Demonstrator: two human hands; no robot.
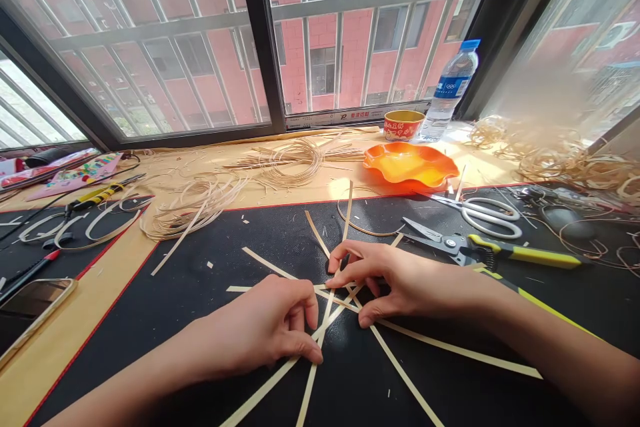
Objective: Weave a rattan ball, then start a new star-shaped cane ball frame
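Note:
Several flat, pale bamboo strips cross one another in a star shape on the black mat. My left hand lies over the strips left of the crossing. Its fingers are curled under and its thumb presses on two strips running toward me. From the right, my right hand reaches over the crossing, thumb and fingers closing on the strips there. The fingers partly cover the place where the strips meet. Beyond the right hand lie pruning shears with yellow and black handles, blades apart, partly behind my wrist.
White-handled scissors lie behind the shears. An orange wavy dish, a red tin and a water bottle stand near the window. Coiled strips lie back left; a phone rests at the left edge.

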